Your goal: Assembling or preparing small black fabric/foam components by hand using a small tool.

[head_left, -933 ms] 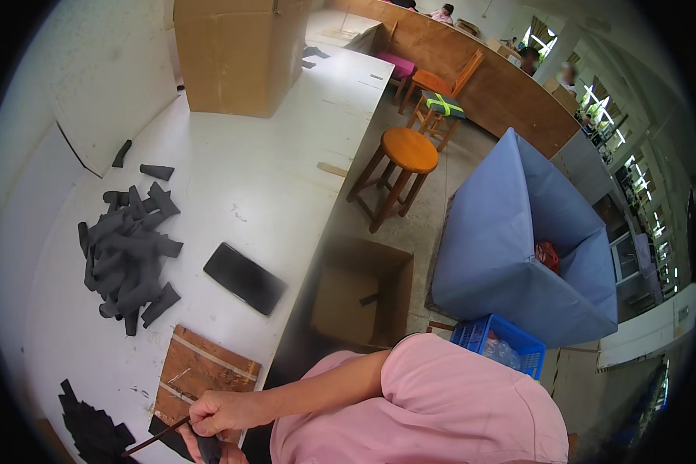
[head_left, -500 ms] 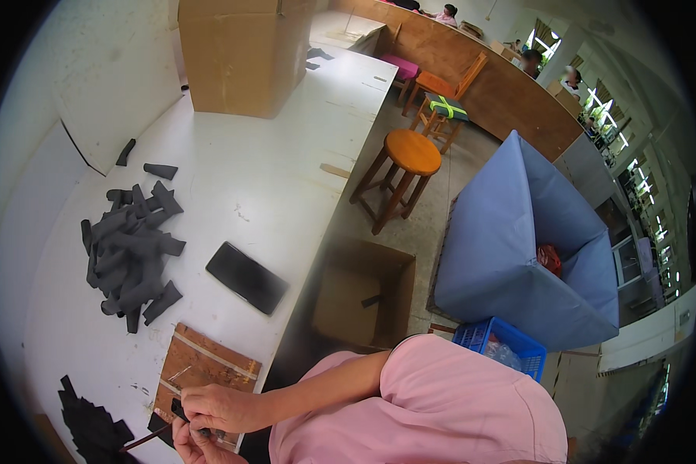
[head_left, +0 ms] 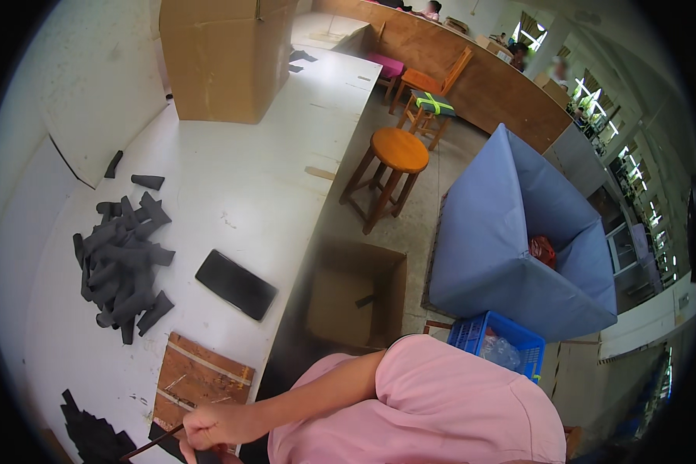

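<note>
My right hand (head_left: pixel 215 425) is closed near the lower edge, over the near end of a brown board (head_left: pixel 203 375). A dark piece of fabric-like material (head_left: pixel 206 457) shows under its curled fingers. A thin dark rod (head_left: pixel 155 442) slants from the lower left up to this hand; its end there is hidden. Another flat black piece (head_left: pixel 162 443) lies beside the rod. Only a sliver of my left hand (head_left: pixel 226 450) appears below the right one, its fingers hidden. Left of the hands lie flat black strips (head_left: pixel 93 431) in a stack.
A heap of dark grey tube-like pieces (head_left: pixel 120 267) and a phone (head_left: pixel 236 284) lie on the white table (head_left: pixel 232 178). A large cardboard box (head_left: pixel 220 62) stands farther back. To the right are an open carton (head_left: pixel 344 309), a stool (head_left: pixel 398 151), a blue bin (head_left: pixel 479 232) and a blue basket (head_left: pixel 533 356).
My right hand has shifted lower and turned, now covering most of my left hand. The dark piece that stood above the fingers no longer shows there. The whole view has shifted slightly.
</note>
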Motion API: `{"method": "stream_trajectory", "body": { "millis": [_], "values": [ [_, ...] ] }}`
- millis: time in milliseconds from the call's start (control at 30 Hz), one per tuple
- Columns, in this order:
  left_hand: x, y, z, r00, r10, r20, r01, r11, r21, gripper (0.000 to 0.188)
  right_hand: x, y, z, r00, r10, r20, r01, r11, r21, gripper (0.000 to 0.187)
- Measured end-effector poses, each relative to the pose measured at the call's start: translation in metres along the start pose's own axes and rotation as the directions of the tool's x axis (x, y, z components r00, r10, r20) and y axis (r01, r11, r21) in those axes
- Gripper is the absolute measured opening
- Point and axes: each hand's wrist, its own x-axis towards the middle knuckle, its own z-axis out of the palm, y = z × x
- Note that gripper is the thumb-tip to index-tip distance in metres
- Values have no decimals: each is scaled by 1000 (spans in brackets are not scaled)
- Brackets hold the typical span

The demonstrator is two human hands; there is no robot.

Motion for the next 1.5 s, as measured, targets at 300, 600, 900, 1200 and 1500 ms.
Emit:
{"method": "stream_trajectory", "body": {
  "millis": [300,600,900,1200,1500],
  "values": [
    [-34,27,57,962,230,-148,-186,946,264,35,-13,-3,7,983,-170,-64,157,972,-173,20],
    [-7,-13,-29,447,-243,861,746,633,-209,24,-34,-3,10,989,-145,39,143,989,47,20],
    [-87,9,43,728,-141,671,43,986,160,30,-79,-23,18,955,-167,244,205,969,-141,22],
    [-90,-8,36,901,-103,420,238,929,-283,31,-79,-17,12,969,-212,127,225,969,-99,23],
    [-81,-6,47,867,-10,499,96,984,-147,31,-91,-20,6,958,-120,260,144,986,-78,22]
  ]
}}
